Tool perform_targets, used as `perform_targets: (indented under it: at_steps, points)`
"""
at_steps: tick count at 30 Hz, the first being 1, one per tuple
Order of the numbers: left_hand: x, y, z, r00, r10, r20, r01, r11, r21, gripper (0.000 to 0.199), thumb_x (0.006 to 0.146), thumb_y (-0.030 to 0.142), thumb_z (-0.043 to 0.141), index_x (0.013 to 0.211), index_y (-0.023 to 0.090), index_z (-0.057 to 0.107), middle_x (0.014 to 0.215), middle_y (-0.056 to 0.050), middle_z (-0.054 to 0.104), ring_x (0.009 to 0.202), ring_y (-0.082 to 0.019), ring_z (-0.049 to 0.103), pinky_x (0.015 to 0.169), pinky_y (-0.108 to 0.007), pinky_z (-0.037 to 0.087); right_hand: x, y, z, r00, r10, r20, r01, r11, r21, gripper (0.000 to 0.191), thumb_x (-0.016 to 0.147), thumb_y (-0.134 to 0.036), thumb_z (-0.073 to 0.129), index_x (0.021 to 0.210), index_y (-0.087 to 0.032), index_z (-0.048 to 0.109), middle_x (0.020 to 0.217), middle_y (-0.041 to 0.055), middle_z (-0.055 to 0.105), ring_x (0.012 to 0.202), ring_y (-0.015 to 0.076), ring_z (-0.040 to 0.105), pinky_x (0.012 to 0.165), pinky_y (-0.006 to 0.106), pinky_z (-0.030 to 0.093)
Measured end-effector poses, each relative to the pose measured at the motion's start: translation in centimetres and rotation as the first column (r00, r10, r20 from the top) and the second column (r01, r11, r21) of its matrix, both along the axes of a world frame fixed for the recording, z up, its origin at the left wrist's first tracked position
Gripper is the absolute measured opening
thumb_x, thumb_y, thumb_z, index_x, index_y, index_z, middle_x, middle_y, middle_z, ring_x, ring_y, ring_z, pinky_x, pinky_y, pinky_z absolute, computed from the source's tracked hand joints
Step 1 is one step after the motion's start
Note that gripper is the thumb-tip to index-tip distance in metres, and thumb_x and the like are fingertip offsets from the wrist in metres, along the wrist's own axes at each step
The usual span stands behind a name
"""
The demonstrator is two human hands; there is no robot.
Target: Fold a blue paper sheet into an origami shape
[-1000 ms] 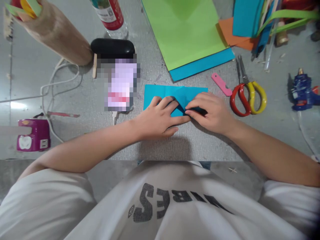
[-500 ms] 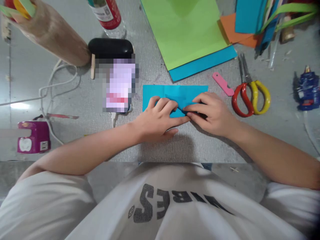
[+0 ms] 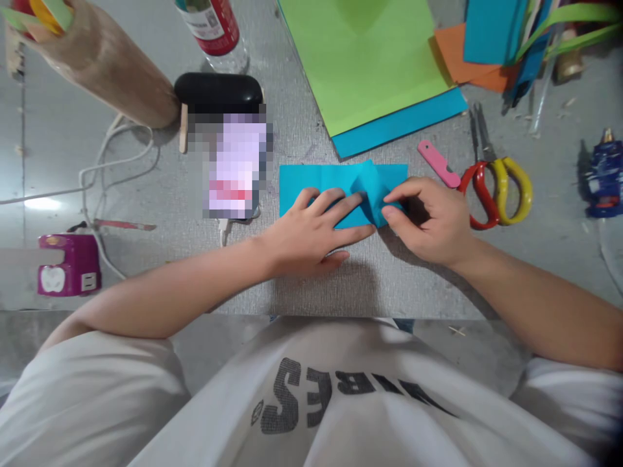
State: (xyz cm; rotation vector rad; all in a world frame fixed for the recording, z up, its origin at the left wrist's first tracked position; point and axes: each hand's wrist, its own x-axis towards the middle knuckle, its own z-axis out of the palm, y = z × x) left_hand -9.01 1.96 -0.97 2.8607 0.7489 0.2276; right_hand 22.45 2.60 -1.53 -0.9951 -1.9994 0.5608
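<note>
A blue sheet of paper (image 3: 298, 183) lies on the grey table in front of me, partly folded. My left hand (image 3: 316, 224) rests on it with the fingers spread, covering its lower left part. On the right side a flap of the paper stands raised and bent. My right hand (image 3: 428, 217) pinches the edge of that flap between thumb and forefinger. The pink folding cutter (image 3: 438, 163) and the scissors (image 3: 489, 175) with red and yellow handles lie just beyond my right hand.
Green paper sheets (image 3: 370, 65) over blue ones lie at the back. A phone (image 3: 238, 168), blurred out, is on the left beside a black case (image 3: 219, 91), bottle (image 3: 214, 29) and brown container (image 3: 117, 65). A purple plug adapter (image 3: 71, 266) sits far left, a blue glue gun (image 3: 606, 175) far right.
My right hand has drawn slightly right and lifted the flap of blue paper, which now stands up. My left hand stays on the paper, its fingers a little more spread.
</note>
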Motion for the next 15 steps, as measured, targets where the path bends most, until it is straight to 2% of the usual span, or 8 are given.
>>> perform_targets:
  at_steps: [3, 6, 11, 15]
  points:
    - [0.3, 0.5, 0.5, 1.0, -0.01, -0.021, 0.009, 1.0, -0.021, 0.067, 0.122, 0.043, 0.077, 0.187, 0.04, 0.062, 0.206, -0.028, 0.045, 0.172, -0.055, 0.054, 0.124, -0.071, 0.051, -0.1, -0.1, -0.2, 1.0, -0.009, -0.016, 0.01, 1.0, 0.021, 0.016, 0.11, -0.024, 0.085, 0.122, -0.034, 0.085, 0.105, 0.0003, 0.09, 0.086, 0.0259, 0.084, 0.075, 0.045, 0.066]
    - [0.5, 0.9, 0.9, 0.999, -0.013, -0.037, 0.012, 0.999, -0.036, 0.069, 0.119, 0.045, 0.082, 0.185, 0.041, 0.063, 0.208, -0.029, 0.041, 0.17, -0.055, 0.055, 0.122, -0.07, 0.051, -0.1, -0.1, -0.1, 1.0, 0.011, 0.008, -0.011, 0.999, 0.037, 0.022, 0.113, -0.022, 0.084, 0.129, -0.036, 0.085, 0.111, 0.0014, 0.092, 0.093, 0.0285, 0.088, 0.079, 0.047, 0.069]
    - [0.5, 1.1, 1.0, 0.999, -0.018, -0.051, 0.016, 0.999, -0.038, 0.071, 0.118, 0.046, 0.082, 0.187, 0.04, 0.064, 0.204, -0.029, 0.048, 0.17, -0.057, 0.053, 0.124, -0.071, 0.051, 0.1, 0.2, -0.1, 0.991, 0.082, 0.102, -0.092, 0.991, 0.099, 0.044, 0.119, -0.018, 0.078, 0.154, -0.044, 0.085, 0.127, 0.0026, 0.097, 0.106, 0.033, 0.093, 0.091, 0.053, 0.076]
    - [0.5, 1.3, 0.9, 0.998, -0.032, -0.046, 0.031, 0.999, -0.025, 0.066, 0.122, 0.048, 0.075, 0.186, 0.039, 0.066, 0.198, -0.031, 0.054, 0.169, -0.057, 0.055, 0.123, -0.071, 0.052, 0.4, 0.5, -0.7, 0.973, 0.115, 0.199, -0.148, 0.976, 0.158, 0.044, 0.12, -0.026, 0.079, 0.159, -0.046, 0.085, 0.127, 0.0021, 0.097, 0.102, 0.0322, 0.091, 0.089, 0.053, 0.074]
